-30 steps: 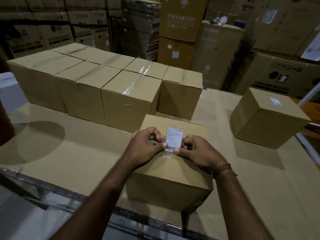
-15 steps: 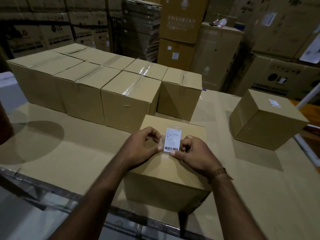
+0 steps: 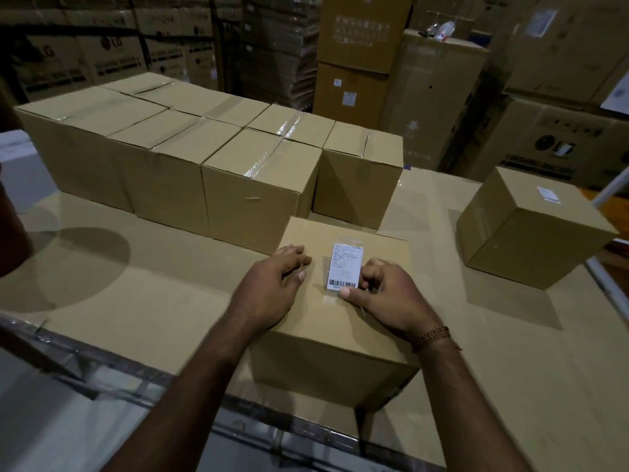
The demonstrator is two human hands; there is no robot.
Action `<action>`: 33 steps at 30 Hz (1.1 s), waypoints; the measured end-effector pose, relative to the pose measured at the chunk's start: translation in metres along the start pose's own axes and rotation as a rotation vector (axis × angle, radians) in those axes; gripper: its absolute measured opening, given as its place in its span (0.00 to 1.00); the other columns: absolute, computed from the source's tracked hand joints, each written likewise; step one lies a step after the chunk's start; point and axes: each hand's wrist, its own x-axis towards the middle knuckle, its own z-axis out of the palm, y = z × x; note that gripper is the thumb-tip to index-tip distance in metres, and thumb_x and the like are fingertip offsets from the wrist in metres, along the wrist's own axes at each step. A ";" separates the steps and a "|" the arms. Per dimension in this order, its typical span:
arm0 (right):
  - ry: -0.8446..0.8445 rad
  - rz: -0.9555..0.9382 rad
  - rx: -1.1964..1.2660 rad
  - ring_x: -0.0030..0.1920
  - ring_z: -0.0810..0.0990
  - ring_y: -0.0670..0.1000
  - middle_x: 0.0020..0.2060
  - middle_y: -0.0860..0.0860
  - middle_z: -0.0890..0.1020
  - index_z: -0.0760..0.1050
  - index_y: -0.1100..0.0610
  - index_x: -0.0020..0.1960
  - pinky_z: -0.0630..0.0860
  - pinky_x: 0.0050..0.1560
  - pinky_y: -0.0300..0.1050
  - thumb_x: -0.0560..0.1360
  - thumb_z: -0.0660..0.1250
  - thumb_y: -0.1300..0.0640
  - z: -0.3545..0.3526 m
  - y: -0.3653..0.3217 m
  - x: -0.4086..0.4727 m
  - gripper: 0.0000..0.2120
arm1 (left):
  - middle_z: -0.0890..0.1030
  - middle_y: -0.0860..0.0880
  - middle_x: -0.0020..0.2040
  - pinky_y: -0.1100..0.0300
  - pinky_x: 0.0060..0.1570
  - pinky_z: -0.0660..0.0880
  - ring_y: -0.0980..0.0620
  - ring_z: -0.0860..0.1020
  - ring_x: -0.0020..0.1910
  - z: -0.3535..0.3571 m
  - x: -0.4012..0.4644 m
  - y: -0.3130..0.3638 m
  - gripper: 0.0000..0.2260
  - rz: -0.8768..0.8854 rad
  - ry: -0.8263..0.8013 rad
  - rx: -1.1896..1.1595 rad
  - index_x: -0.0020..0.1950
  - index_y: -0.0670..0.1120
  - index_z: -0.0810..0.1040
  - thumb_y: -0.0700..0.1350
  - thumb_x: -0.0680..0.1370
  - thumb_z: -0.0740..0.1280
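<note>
We rest our left hand (image 3: pixel 272 284) flat on top of the near box (image 3: pixel 340 335). Its fingers (image 3: pixel 292 253) are released and fairly straight, just left of the label (image 3: pixel 344 265) without touching it. Our right hand (image 3: pixel 388 294) is at the label's lower right corner: its fingers (image 3: pixel 372 267) are curled against the label's right edge and the thumb presses just under the barcode, so together they pinch that corner. The white label lies flat in a clear sleeve on the far half of the box top. The box stands near the front edge of the cardboard-covered surface (image 3: pixel 153 301). Behind it, taped boxes (image 3: pixel 204 172) stand packed side by side. One labelled box (image 3: pixel 531 233) sits well apart on the right. A bracelet (image 3: pixel 430 337) circles our right wrist.
</note>
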 end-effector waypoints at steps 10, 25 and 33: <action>0.008 -0.025 0.019 0.45 0.74 0.43 0.41 0.51 0.78 0.88 0.48 0.51 0.73 0.46 0.39 0.75 0.79 0.46 0.001 0.000 0.000 0.08 | 0.72 0.57 0.79 0.50 0.78 0.65 0.57 0.65 0.80 0.001 -0.001 0.003 0.16 0.004 -0.002 0.048 0.73 0.53 0.80 0.45 0.85 0.66; -0.017 0.040 0.288 0.52 0.83 0.65 0.49 0.62 0.83 0.88 0.51 0.50 0.81 0.58 0.67 0.73 0.81 0.50 0.003 -0.005 -0.003 0.08 | 0.73 0.56 0.78 0.52 0.77 0.67 0.57 0.65 0.80 0.006 0.002 -0.006 0.15 0.067 -0.002 0.067 0.71 0.51 0.80 0.44 0.85 0.66; -0.065 0.126 0.446 0.55 0.85 0.62 0.54 0.62 0.86 0.87 0.64 0.56 0.82 0.60 0.55 0.74 0.80 0.61 -0.005 -0.015 -0.004 0.12 | 0.73 0.55 0.78 0.52 0.78 0.67 0.56 0.65 0.80 0.006 0.001 -0.006 0.15 0.095 0.000 0.073 0.72 0.50 0.80 0.44 0.85 0.65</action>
